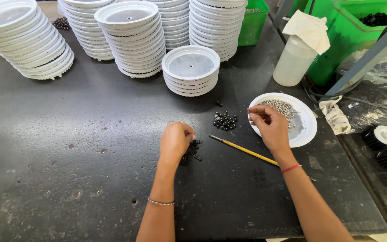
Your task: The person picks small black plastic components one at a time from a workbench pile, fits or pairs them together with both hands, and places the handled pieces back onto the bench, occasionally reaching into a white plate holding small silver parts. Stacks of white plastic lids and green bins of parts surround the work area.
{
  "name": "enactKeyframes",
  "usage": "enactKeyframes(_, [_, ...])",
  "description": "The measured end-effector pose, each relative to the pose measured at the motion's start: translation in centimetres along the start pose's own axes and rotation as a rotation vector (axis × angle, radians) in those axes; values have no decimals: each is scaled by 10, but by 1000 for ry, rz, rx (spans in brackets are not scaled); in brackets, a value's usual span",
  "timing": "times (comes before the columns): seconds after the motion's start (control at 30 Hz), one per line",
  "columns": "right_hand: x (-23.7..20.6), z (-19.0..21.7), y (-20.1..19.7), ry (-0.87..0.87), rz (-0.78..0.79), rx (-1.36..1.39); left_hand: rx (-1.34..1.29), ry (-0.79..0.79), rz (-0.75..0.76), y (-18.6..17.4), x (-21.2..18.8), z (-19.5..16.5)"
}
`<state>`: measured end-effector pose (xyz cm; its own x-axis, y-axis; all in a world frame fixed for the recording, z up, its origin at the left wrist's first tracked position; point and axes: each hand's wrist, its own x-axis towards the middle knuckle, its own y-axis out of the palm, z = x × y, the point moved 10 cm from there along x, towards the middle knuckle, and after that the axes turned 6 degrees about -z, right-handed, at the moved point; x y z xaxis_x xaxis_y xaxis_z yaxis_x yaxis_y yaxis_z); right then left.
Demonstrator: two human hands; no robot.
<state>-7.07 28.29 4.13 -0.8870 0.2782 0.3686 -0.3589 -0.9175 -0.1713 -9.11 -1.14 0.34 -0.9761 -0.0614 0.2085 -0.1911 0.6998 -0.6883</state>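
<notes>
From my feed: left hand (pixel 175 140) curled narrow, fingertips pinched over small black clips (pixel 195 152) lying on the dark counter (pixel 68 148); can't tell if one is actually gripped. Right hand (pixel 270 126) hovers at the rim of the white dish (pixel 307 127), fingers pinched close, maybe on one of the tiny metal pins (pixel 283 107) heaped inside; too small to confirm. Black beads (pixel 225 121) piled between the hands, yellow brush (pixel 242 150) just beside. My read: parts are light, rigid, prone to roll and scatter. Fingertip pinch across the sides, one piece at a time.
</notes>
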Motion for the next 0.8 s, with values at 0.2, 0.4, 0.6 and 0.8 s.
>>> enactKeyframes(0.2, [10,6,-30,-71,-94,-96,82,130,-9,13,-8,-18])
enactKeyframes(0.4, [26,6,-105,-154,-348,-241,68,164,15,17,-8,-20])
enactKeyframes(0.6, [26,-11,-95,-221,-268,-589,-13,111,-44,10,-5,-31])
enactKeyframes(0.8, [22,-23,-68,-184,-131,-669,-338,9,-108,-1,-5,-37])
